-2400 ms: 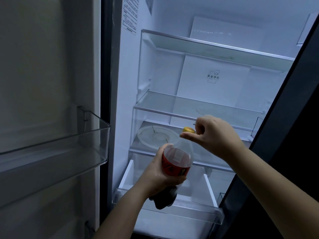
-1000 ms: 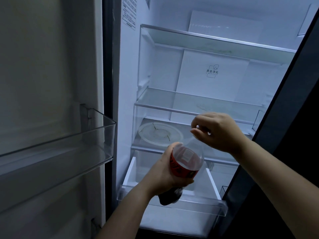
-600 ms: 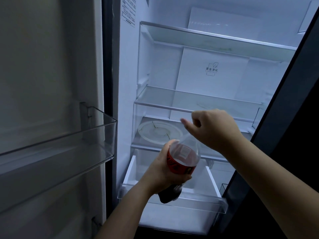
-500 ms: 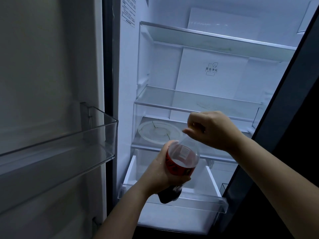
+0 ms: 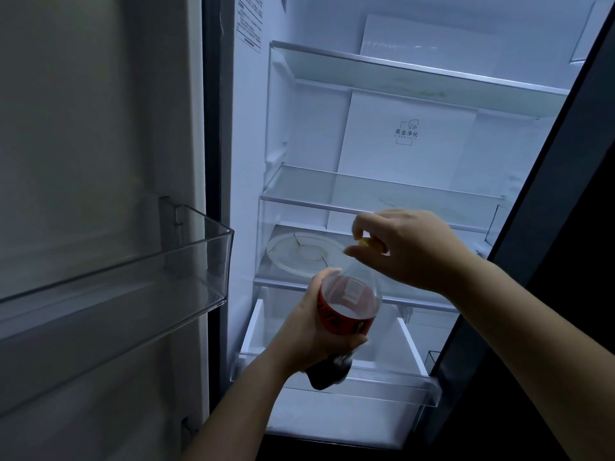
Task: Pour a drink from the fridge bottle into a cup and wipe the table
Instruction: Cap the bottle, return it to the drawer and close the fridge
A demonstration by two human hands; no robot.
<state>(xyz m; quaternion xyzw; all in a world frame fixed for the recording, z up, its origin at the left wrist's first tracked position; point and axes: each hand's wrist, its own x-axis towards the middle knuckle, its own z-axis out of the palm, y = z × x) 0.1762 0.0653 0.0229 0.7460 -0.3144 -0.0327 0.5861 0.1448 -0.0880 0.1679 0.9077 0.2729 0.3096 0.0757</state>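
Right-hand fingertips (image 5: 357, 226) pinch the small yellow screw cap (image 5: 366, 242), in sight again after being hidden a moment ago. The right hand (image 5: 409, 247) looks mid-twist, so pouring isn't close. The left hand (image 5: 309, 331) grips the red-labelled clear plastic bottle (image 5: 349, 294) before the open white fridge (image 5: 249, 161). Its back panel (image 5: 376, 154) reads 黑金净化; the bottle's label is illegible.

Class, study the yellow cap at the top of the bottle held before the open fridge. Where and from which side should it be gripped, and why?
Pinch the yellow cap round its rim from above, along the neck. It is small and round, topping the bottle, whose labelled body the left hand grips; the right hand pinches it this way.
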